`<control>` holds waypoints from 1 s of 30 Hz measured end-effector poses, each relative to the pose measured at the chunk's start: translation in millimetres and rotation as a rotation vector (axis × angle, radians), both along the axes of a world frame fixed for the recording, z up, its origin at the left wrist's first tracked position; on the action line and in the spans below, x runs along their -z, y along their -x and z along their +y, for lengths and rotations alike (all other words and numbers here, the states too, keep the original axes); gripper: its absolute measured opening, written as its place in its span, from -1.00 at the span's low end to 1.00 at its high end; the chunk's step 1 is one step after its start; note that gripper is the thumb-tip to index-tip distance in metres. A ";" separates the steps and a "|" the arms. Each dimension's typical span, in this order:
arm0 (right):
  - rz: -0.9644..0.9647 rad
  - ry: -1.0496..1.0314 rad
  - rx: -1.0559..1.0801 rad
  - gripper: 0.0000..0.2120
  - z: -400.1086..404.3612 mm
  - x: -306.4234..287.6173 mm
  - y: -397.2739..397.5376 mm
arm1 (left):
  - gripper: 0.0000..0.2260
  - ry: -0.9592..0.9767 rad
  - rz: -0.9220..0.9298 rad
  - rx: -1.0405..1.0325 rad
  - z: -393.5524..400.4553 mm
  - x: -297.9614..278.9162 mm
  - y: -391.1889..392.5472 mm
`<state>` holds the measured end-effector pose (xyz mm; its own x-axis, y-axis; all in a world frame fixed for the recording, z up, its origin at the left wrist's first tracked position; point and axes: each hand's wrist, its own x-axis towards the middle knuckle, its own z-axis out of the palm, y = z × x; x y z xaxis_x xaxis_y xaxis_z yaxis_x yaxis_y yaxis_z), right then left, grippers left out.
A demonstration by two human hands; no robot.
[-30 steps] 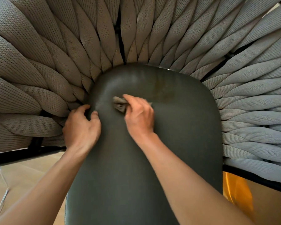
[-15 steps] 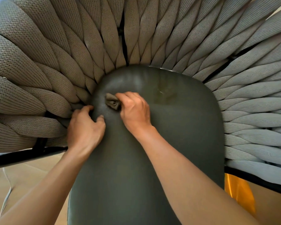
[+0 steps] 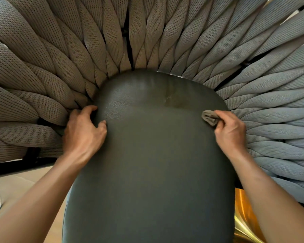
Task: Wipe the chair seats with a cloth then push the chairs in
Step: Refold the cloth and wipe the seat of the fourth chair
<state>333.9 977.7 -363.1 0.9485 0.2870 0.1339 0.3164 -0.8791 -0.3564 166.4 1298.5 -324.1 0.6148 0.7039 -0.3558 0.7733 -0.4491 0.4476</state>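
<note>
A furnished indoor room, likely a home or dining space, though little of it shows. A designer chair fills the view: dark leather-like seat [image 3: 153, 163] ringed by a back of thick woven grey cords [image 3: 263, 95]. Pale wood floor [image 3: 12, 188] and a shiny brass-coloured surface [image 3: 244, 216] show beneath.

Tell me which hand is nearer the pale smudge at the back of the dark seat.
Right. The right hand lies below-right of the pale smudge; the left hand sits farther, below-left.
</note>
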 end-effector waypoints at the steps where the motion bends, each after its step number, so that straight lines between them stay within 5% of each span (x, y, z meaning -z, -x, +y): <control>1: -0.004 0.006 0.043 -0.63 -7.5 -0.5 -2.5 | -0.57 -0.006 -0.003 0.005 -0.5 0.9 -0.3; 8: -0.024 -0.138 0.200 -0.64 18.9 4.5 5.0 | -0.58 -0.055 0.010 -0.006 -6.2 6.2 -4.1; 22: 0.087 -0.375 -0.135 -0.74 267.3 0.6 83.2 | -0.68 0.051 -0.063 -0.108 10.3 5.4 -5.0; 30: 0.006 -0.261 -0.364 -0.78 266.6 2.6 73.5 | -0.89 0.019 -0.044 -0.142 10.6 7.5 -8.7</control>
<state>260.4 1244.2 -365.7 0.7928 0.5598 0.2410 0.5858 -0.5908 -0.5548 175.1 1309.1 -331.7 0.5243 0.7785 -0.3449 0.8081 -0.3273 0.4897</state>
